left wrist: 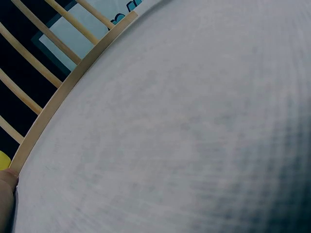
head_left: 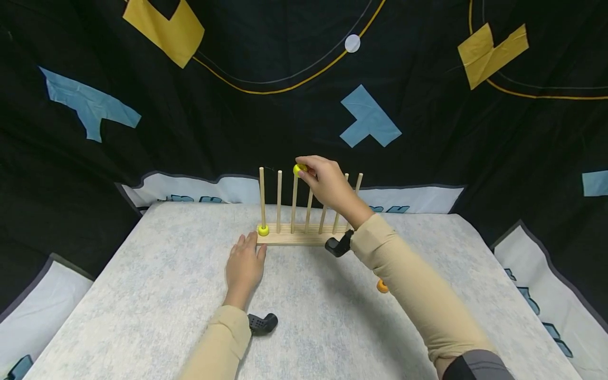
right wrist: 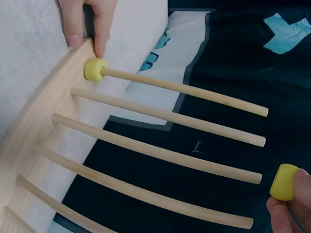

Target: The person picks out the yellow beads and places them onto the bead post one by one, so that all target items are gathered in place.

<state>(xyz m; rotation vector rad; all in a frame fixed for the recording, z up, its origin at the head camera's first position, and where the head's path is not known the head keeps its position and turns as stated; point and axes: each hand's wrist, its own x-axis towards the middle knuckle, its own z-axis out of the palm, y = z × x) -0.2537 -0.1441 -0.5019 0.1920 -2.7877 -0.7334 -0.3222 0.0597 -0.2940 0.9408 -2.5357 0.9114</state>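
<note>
A wooden peg rack (head_left: 290, 238) with several upright pegs stands near the table's far edge. A yellow bead (head_left: 263, 230) sits at the bottom of its leftmost peg. At the rack's left end my left hand (head_left: 244, 266) grips the base, thumb and a finger on opposite sides in the right wrist view. Between thumb and fingers, my right hand (head_left: 328, 182) pinches another yellow bead (right wrist: 283, 182). That bead is just off the tip of the third peg (right wrist: 160, 148) from the left, with a small gap in the right wrist view.
An orange bead (head_left: 382, 286) lies on the pale table (head_left: 142, 295), beside the right forearm. Behind the rack hangs a black cloth (head_left: 266, 132) with blue and yellow patches. Black devices (head_left: 338, 244) are strapped at both wrists.
</note>
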